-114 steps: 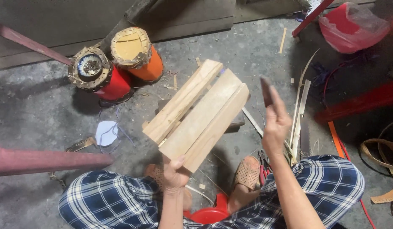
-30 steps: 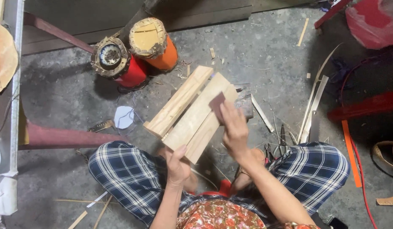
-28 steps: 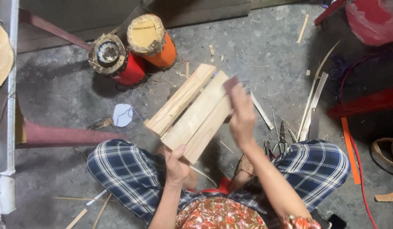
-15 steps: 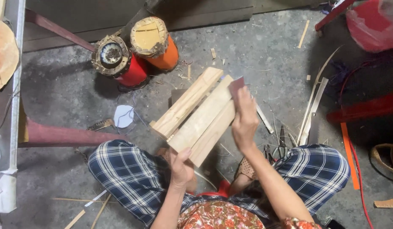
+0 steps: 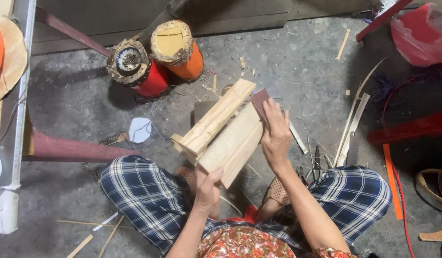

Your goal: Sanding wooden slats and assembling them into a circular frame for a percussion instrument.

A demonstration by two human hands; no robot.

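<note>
bare floor beyond the pale wood block; left hand grips its near end, right hand clamps sandpaper at its far edge.

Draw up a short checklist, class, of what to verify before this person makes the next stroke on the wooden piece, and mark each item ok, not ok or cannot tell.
1. Left hand grips the near end of the wooden piece: ok.
2. Right hand presses the small reddish-brown sheet against the wood's far right edge: ok.
3. Left-hand fingers sit away from the spot being rubbed: ok.
4. Wooden piece braced on the floor or knee: cannot tell, its underside is hidden.
5. Red container and orange container stand apart from the wood: ok.
6. Floor near the feet free of scraps: not ok, thin wooden strips lie beside the right leg.
</note>
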